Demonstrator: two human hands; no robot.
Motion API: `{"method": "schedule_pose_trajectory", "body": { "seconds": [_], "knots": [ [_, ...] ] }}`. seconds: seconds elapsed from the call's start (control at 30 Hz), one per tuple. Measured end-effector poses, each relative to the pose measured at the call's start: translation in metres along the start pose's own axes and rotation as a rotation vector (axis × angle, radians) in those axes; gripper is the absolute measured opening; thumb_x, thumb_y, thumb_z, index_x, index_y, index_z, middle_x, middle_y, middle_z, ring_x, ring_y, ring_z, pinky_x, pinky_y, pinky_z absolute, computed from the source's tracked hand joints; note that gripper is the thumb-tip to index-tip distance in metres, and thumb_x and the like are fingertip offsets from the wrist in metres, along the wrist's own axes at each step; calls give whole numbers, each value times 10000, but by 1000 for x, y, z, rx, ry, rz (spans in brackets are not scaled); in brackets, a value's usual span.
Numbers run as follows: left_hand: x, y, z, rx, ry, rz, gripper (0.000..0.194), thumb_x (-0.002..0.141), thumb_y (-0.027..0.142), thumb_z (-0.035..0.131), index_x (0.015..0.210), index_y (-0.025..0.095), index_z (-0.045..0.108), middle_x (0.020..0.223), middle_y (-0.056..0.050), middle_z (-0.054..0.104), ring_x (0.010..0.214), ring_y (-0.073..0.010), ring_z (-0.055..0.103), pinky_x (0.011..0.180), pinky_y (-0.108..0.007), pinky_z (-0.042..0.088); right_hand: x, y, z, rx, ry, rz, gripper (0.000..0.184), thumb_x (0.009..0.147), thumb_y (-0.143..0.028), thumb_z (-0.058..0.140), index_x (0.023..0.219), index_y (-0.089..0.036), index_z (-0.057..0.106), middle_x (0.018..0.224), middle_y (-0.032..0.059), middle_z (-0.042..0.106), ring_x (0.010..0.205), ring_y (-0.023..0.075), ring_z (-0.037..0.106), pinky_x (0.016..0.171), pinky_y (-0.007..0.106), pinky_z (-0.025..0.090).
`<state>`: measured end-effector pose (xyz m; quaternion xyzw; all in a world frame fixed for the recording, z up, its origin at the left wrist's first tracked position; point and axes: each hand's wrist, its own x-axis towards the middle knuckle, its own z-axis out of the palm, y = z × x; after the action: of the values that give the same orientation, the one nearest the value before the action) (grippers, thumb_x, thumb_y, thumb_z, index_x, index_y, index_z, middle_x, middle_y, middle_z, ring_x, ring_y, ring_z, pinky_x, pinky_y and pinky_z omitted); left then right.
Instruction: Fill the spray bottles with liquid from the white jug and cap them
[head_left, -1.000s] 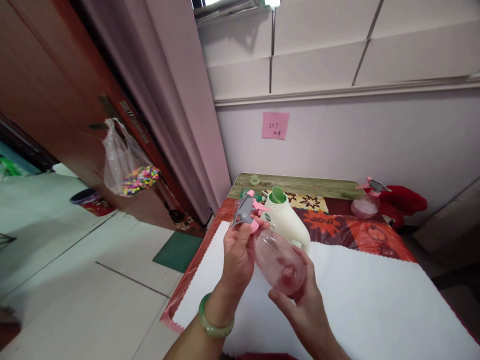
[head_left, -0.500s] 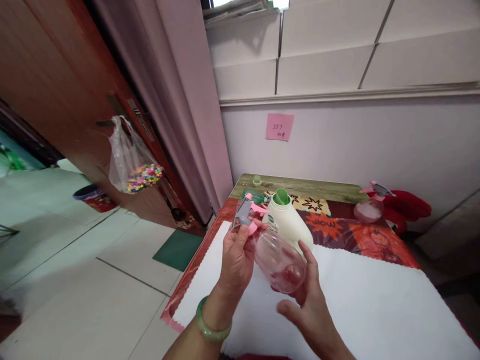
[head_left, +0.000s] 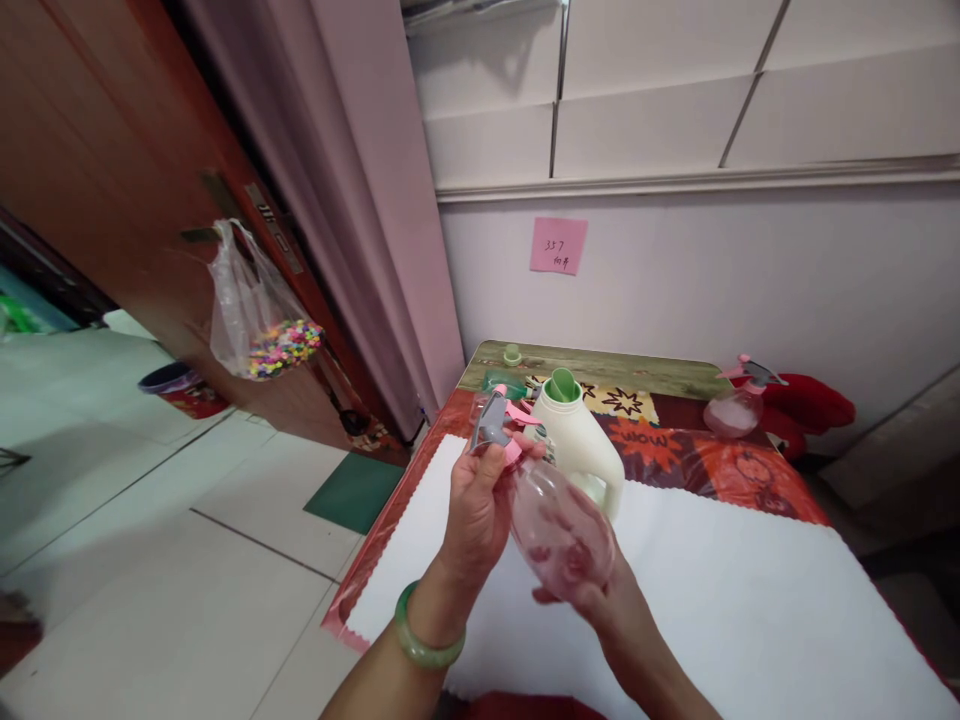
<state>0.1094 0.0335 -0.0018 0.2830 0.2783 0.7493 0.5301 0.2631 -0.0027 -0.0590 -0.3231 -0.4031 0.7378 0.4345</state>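
1. Green and polished, a bangle [head_left: 427,655] rings the person's left wrist, at seven o'clock from the clear pink spray bottle [head_left: 559,530], with twelve pointing to the wall.
2. The left hand [head_left: 476,510] is clamped around the bottle's neck, its thumb just below the grey-and-pink spray head [head_left: 491,420].
3. The right hand [head_left: 604,600] wraps the rounded base, its grip closed on the bottle from below.
4. The bottle itself is held tilted above the white mat [head_left: 735,590], head toward eleven o'clock, base toward five.
5. Just beyond, at one o'clock, a cream jug [head_left: 577,435] stands upright on the table, a green spout [head_left: 562,385] in its mouth.
6. Farther off, at two o'clock, a second spray bottle [head_left: 733,412] stands near a red object [head_left: 814,405] whose kind the person's view leaves unclear.
7. Near eleven o'clock, a small green cap [head_left: 511,355] sits on the table's wood-patterned end [head_left: 600,365].
8. At twelve o'clock, a pink note [head_left: 559,245] with handwriting is stuck to the wall [head_left: 712,270].
9. Toward ten o'clock, a plastic bag [head_left: 262,320] of many-coloured pieces hangs from the door handle [head_left: 196,236], near a bucket [head_left: 187,395] on the floor.
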Motion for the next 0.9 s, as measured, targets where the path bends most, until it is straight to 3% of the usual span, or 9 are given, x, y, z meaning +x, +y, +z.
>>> {"method": "schedule_pose_trajectory", "body": {
  "seconds": [0.07,0.13,0.23,0.37,0.43,0.67,0.9],
  "knots": [
    [0,1,0,16,-36,-23,259,863,392,781,987,165,791,999,-73,790,963,-206,746,1019,-367,526,0,4,-3,-197,88,-226,1062,568,-617,929,1462,-273,470,1448,158,600,1251,373,643,931,497,619],
    [-1,3,2,29,-58,-50,283,888,389,751,1044,156,790,1117,-108,786,1070,-238,731,1058,-391,504,0,6,-7,-422,200,-382,995,621,-574,917,1448,-243,473,1426,163,611,1267,369,633,1022,520,572],
    [-2,6,4,39,-85,-82,369,896,448,725,1113,154,779,1176,-137,774,1130,-289,712,1068,-455,496,0,4,-13,-796,380,-628,983,669,-517,906,1481,-234,431,1381,168,633,1139,353,702,942,527,615],
    [-5,5,7,59,-40,-147,415,828,532,773,981,147,798,987,-116,802,984,-278,748,1029,-452,513,5,-4,-16,-1186,571,-1121,1054,669,-446,935,1540,-205,393,1263,169,683,1058,344,728,857,495,654],
    [-7,4,8,53,-21,-169,419,777,534,820,949,153,796,973,-108,802,965,-275,748,1021,-451,519,7,-9,-15,-1273,631,-1223,1084,676,-440,937,1562,-186,367,1214,168,699,1008,330,740,800,463,670],
    [-8,2,3,33,28,-145,327,718,489,880,815,195,775,891,-62,802,952,-269,760,1050,-450,508,2,-10,-11,-1302,579,-1201,1041,683,-420,923,1548,-210,384,1188,146,716,952,316,765,761,439,685],
    [-10,2,-8,36,27,-128,406,703,541,872,853,169,810,891,-87,805,934,-290,760,1033,-480,522,-10,3,-9,-975,354,-636,957,621,-440,884,1446,-226,447,1240,123,715,1025,319,758,828,419,668]
  ]
}}
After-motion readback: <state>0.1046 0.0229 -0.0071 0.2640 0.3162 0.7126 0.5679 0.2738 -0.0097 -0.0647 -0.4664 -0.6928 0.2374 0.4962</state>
